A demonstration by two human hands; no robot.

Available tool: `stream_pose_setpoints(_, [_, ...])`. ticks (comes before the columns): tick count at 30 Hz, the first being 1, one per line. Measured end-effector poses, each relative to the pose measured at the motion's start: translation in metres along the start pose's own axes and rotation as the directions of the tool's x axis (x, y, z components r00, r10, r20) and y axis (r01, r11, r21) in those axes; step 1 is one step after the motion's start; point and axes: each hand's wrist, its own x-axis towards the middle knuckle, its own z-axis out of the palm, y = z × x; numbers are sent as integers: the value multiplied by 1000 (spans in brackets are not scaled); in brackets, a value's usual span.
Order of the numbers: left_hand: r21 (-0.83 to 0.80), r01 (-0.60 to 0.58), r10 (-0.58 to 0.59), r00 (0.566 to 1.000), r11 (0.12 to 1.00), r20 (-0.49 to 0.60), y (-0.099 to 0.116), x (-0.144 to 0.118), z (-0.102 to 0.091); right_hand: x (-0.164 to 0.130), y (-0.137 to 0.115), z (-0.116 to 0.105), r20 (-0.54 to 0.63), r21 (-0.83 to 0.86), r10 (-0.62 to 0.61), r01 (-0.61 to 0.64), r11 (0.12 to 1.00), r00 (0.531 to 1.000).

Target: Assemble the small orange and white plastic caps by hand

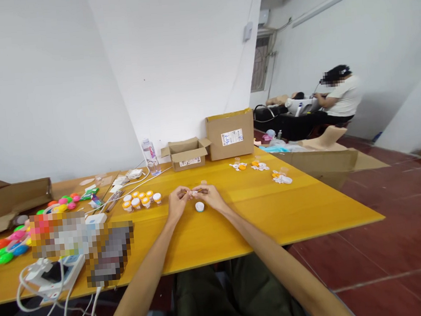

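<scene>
Here our left hand [179,199] and right hand [207,193] pinch a whitish piece [195,193], partly hidden, hard to identify.

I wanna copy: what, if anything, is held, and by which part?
The left hand and right hand pinch a pale piece; which part can't be told.

A person's left hand [179,200] and right hand [209,195] pinch a small piece [195,193] above the table [266,209], whose far edge bears two cardboard boxes [232,148].
</scene>
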Motion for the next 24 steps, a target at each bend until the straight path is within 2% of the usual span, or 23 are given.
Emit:
stream_pose_setpoints(6, [-26,12,-12,1000,1000,-16,0,-1,1,0,-2,-1,-54,-23,-49,48,999,997])
stream_pose_setpoints(13, [-12,-23,22,997,1000,-68,-2,0,0,-1,-9,-1,-54,-137,-102,93,986,993])
stream_pose_setpoints(19, [-18,6,-6,1000,1000,-20,-2,0,2,-1,-7,1,-61,-16,-59,58,998,996])
stream_pose_setpoints(24, [-20,10,-11,999,1000,-42,-7,1,1,0,-2,1,-61,-6,-44,44,999,997])
